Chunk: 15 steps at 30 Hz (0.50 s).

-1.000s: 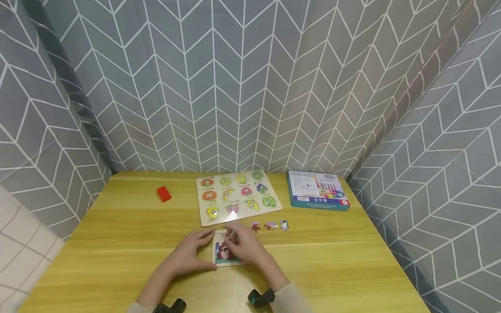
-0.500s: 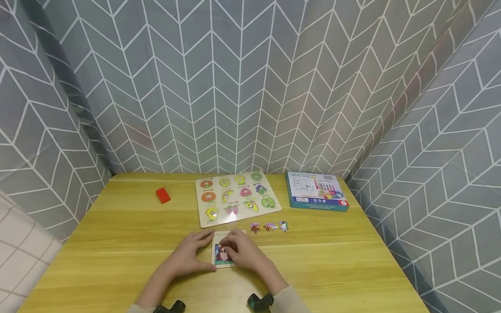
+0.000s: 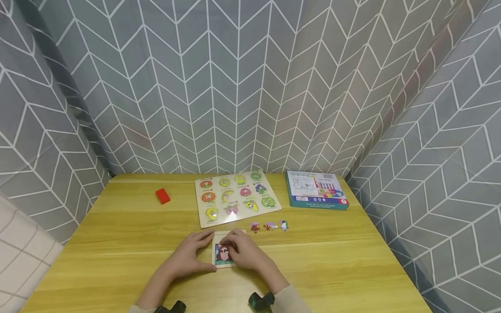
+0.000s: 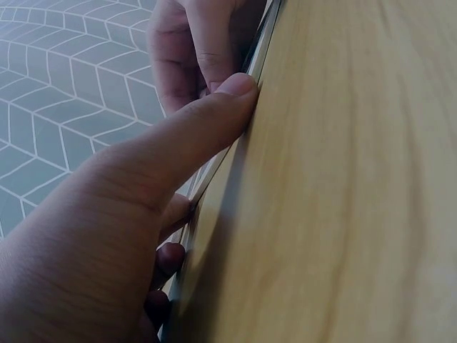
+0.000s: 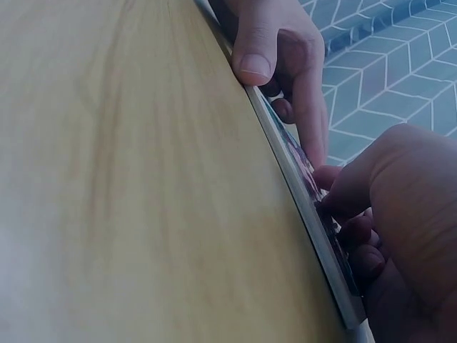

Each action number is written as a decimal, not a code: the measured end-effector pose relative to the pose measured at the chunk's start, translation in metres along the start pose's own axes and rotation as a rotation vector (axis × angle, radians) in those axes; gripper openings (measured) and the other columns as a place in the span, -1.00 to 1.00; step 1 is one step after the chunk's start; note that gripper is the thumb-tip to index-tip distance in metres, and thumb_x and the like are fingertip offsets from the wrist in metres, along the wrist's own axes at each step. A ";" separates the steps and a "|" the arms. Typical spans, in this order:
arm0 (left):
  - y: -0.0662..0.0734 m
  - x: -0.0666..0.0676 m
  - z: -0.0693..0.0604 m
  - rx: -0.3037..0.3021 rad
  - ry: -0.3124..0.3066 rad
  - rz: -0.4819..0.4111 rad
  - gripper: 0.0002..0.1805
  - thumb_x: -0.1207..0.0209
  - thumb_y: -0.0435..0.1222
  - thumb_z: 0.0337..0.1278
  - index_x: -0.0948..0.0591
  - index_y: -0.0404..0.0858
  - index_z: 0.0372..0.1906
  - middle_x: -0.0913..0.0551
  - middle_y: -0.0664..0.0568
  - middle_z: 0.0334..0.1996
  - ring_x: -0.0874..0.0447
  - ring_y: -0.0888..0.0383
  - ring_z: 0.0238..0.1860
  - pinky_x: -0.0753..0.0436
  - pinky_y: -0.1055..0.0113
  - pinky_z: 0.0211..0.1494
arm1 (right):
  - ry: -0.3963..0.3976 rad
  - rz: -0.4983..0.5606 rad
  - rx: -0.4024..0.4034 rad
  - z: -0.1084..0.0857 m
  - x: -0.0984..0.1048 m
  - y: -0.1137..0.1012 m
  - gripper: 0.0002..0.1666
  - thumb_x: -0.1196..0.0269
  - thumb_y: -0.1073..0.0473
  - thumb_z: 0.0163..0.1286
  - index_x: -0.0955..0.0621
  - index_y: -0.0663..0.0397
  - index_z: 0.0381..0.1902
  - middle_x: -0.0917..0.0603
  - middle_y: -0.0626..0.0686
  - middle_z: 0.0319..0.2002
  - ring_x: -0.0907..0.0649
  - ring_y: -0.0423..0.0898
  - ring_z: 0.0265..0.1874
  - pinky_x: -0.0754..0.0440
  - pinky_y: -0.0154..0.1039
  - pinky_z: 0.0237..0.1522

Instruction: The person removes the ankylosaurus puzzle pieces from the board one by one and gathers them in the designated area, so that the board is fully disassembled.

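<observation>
A small wooden puzzle tray (image 3: 214, 249) with a partly filled picture of a dark-haired figure (image 3: 224, 253) lies flat near the table's front. My left hand (image 3: 189, 255) grips its left side, thumb at the lower corner and fingers along the upper left. The thumb (image 4: 239, 84) presses the tray's edge (image 4: 214, 163) in the left wrist view. My right hand (image 3: 245, 251) covers the tray's right part, its curled thumb and fingers pinching a mostly hidden piece against the picture. In the right wrist view, these fingertips (image 5: 330, 187) touch the picture inside the tray's rim (image 5: 303, 207).
Three loose puzzle pieces (image 3: 270, 226) lie right of and behind the tray. Behind it is a fruit board (image 3: 235, 223). A boxed set (image 3: 318, 191) stands at the back right, a red block (image 3: 162, 196) at the back left. A patterned curtain (image 3: 235, 87) hangs behind the table (image 3: 332, 269).
My right hand has come down onto the picture from just above it, its fingers drawn closer together. My left hand has kept its grip on the tray.
</observation>
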<state>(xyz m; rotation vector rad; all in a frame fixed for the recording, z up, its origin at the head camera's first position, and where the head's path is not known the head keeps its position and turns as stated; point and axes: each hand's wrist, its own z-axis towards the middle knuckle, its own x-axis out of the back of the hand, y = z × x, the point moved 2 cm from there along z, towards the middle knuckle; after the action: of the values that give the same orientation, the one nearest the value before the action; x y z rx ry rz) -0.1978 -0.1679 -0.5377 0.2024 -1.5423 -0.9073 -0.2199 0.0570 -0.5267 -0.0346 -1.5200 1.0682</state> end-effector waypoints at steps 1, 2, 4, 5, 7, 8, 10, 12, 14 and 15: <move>0.000 0.000 0.000 0.000 0.000 0.000 0.20 -0.54 0.34 -0.16 -0.47 -0.27 0.55 -0.38 -0.03 0.59 -0.30 -0.29 0.53 -0.35 -0.37 0.50 | -0.001 0.001 0.001 0.000 0.000 0.000 -0.72 -0.22 0.37 0.51 -0.76 0.04 0.05 -0.61 -0.08 -0.10 -0.53 -0.33 -0.15 -0.62 -0.40 0.02; 0.000 0.000 0.000 0.001 -0.001 0.000 0.20 -0.54 0.34 -0.16 -0.47 -0.27 0.54 -0.38 -0.03 0.59 -0.30 -0.29 0.53 -0.34 -0.37 0.50 | -0.001 0.003 0.002 0.000 0.000 0.000 -0.72 -0.22 0.37 0.51 -0.76 0.04 0.05 -0.61 -0.09 -0.10 -0.52 -0.33 -0.15 -0.62 -0.40 0.02; 0.000 0.000 0.000 -0.001 -0.001 -0.003 0.20 -0.55 0.33 -0.16 -0.47 -0.28 0.54 -0.38 -0.03 0.59 -0.29 -0.30 0.53 -0.31 -0.39 0.51 | 0.001 0.005 0.003 0.000 -0.001 0.001 -0.72 -0.22 0.38 0.51 -0.75 0.03 0.04 -0.59 -0.10 -0.10 -0.52 -0.33 -0.15 -0.62 -0.40 0.02; 0.000 0.000 0.000 -0.002 -0.001 -0.005 0.20 -0.55 0.33 -0.15 -0.47 -0.28 0.54 -0.38 -0.04 0.59 -0.28 -0.31 0.54 -0.30 -0.40 0.52 | 0.001 0.007 0.004 0.000 -0.001 0.001 -0.72 -0.22 0.38 0.51 -0.75 0.03 0.04 -0.59 -0.11 -0.09 -0.52 -0.33 -0.14 -0.62 -0.40 0.02; 0.000 0.000 0.000 -0.004 -0.001 -0.008 0.20 -0.55 0.32 -0.15 -0.46 -0.29 0.54 -0.38 -0.04 0.59 -0.27 -0.33 0.55 -0.25 -0.42 0.54 | 0.001 0.020 0.003 0.000 -0.001 0.002 -0.71 -0.22 0.39 0.51 -0.74 0.02 0.04 -0.58 -0.11 -0.08 -0.52 -0.32 -0.14 -0.62 -0.40 0.02; 0.000 0.000 0.000 -0.004 -0.002 -0.009 0.20 -0.55 0.32 -0.15 -0.46 -0.29 0.54 -0.38 -0.04 0.59 -0.27 -0.33 0.55 -0.23 -0.43 0.54 | 0.000 0.028 0.001 0.000 -0.001 0.002 -0.71 -0.22 0.39 0.50 -0.73 0.01 0.04 -0.57 -0.12 -0.07 -0.51 -0.32 -0.14 -0.61 -0.40 0.01; -0.001 -0.001 0.000 -0.004 -0.002 -0.012 0.20 -0.55 0.32 -0.15 -0.46 -0.29 0.54 -0.37 -0.05 0.60 -0.26 -0.33 0.55 -0.21 -0.43 0.55 | 0.000 0.047 0.001 0.000 -0.001 0.003 -0.70 -0.23 0.40 0.50 -0.72 -0.01 0.05 -0.57 -0.13 -0.07 -0.50 -0.32 -0.16 -0.59 -0.41 -0.03; -0.001 -0.001 0.000 -0.003 -0.001 -0.015 0.20 -0.56 0.31 -0.15 -0.46 -0.29 0.54 -0.37 -0.05 0.60 -0.26 -0.34 0.55 -0.19 -0.44 0.55 | -0.003 0.062 0.000 -0.001 0.000 0.003 -0.70 -0.24 0.40 0.50 -0.71 -0.03 0.05 -0.57 -0.14 -0.09 -0.48 -0.31 -0.18 -0.57 -0.43 -0.08; 0.000 -0.001 0.000 -0.005 0.000 -0.017 0.20 -0.56 0.31 -0.16 -0.46 -0.29 0.54 -0.37 -0.05 0.60 -0.27 -0.34 0.55 -0.19 -0.44 0.55 | -0.005 0.072 0.008 -0.001 0.001 0.003 -0.69 -0.27 0.40 0.48 -0.69 -0.05 0.06 -0.56 -0.15 -0.11 -0.46 -0.32 -0.22 -0.54 -0.44 -0.13; 0.000 -0.001 0.000 -0.006 0.002 -0.017 0.19 -0.56 0.31 -0.16 -0.46 -0.29 0.54 -0.37 -0.05 0.60 -0.27 -0.34 0.55 -0.19 -0.44 0.56 | -0.007 0.077 0.013 -0.002 0.001 0.003 -0.69 -0.29 0.39 0.47 -0.69 -0.05 0.06 -0.57 -0.15 -0.13 -0.46 -0.31 -0.23 -0.53 -0.44 -0.15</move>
<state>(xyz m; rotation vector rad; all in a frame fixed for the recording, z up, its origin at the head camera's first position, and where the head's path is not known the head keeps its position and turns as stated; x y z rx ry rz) -0.1977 -0.1678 -0.5386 0.2124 -1.5383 -0.9251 -0.2208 0.0606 -0.5283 -0.0812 -1.5276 1.1407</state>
